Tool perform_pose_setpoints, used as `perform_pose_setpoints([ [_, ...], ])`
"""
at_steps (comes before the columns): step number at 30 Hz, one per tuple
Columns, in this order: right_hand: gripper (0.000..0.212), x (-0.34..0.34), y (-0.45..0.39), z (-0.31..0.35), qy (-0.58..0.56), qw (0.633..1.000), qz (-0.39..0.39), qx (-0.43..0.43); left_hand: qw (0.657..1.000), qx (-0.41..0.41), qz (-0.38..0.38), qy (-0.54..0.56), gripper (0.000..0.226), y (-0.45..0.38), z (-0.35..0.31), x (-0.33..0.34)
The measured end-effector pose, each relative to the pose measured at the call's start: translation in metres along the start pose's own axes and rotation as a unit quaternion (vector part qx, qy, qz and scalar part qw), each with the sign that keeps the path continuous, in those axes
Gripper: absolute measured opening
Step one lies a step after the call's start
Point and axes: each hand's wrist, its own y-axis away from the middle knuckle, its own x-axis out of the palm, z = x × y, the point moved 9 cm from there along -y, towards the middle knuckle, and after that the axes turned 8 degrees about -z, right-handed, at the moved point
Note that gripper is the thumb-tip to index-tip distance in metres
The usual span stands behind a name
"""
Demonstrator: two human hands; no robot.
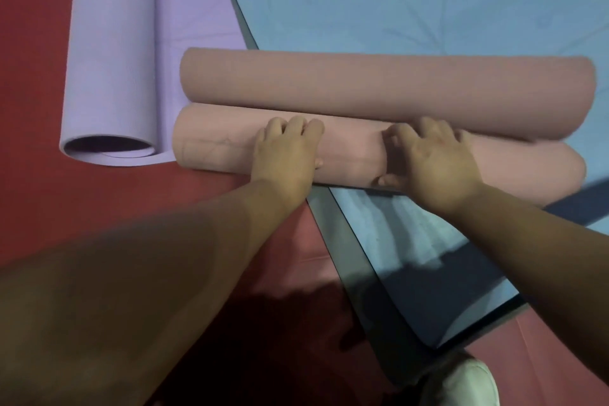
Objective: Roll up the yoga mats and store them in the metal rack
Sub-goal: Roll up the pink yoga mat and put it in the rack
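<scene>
Both hands, left hand (286,155) and right hand (431,161), press with curled fingers on the near pink roll (352,152) at frame centre, holding it

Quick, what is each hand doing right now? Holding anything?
Left hand: fingers curled over the near pink mat roll, gripping it.
Right hand: fingers spread over the same roll, thumb underneath, gripping it.
</scene>
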Motion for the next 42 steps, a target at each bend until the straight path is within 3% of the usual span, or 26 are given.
perform_pose_setpoints([
  [3,0.091,0.007,-0.008,-0.001,-0.004,0.999,0.040,0.032,1.000,0.015,0.002,-0.010,0.045,-0.004,-0.002,0.002],
  [7,0.097,0.001,-0.025,0.005,-0.011,0.999,0.034,0.024,0.998,0.046,0.028,-0.044,0.070,-0.007,-0.007,0.012],
  [13,0.060,-0.011,-0.030,-0.012,-0.014,0.994,-0.053,0.098,0.996,0.025,0.020,-0.088,0.074,-0.026,-0.001,0.003],
  [18,0.058,0.003,-0.042,-0.018,-0.012,0.996,-0.001,0.083,0.997,0.029,-0.003,-0.065,0.053,-0.026,-0.004,-0.001],
  [20,0.067,0.010,-0.049,-0.021,-0.023,0.996,0.037,0.080,0.997,0.043,-0.019,-0.060,0.044,-0.026,-0.006,-0.002],
  [23,0.088,0.016,-0.062,-0.029,-0.037,0.987,0.112,0.111,0.997,0.054,-0.019,-0.059,0.048,-0.024,-0.008,0.000],
  [26,0.090,-0.001,-0.081,-0.033,-0.050,0.989,0.088,0.105,0.996,0.060,0.002,-0.068,0.064,-0.022,-0.010,0.007],
  [31,0.068,-0.005,-0.096,-0.040,-0.025,0.994,0.057,0.093,0.993,0.049,0.068,-0.080,0.090,-0.042,-0.003,0.018],
  [38,0.063,-0.005,-0.104,-0.057,0.035,0.986,0.054,0.156,0.990,0.029,0.124,-0.060,0.090,-0.062,-0.001,0.025],
  [42,0.060,-0.018,-0.113,-0.056,0.060,0.976,-0.003,0.208,0.990,0.034,0.128,-0.055,0.088,-0.070,0.001,0.027],
])
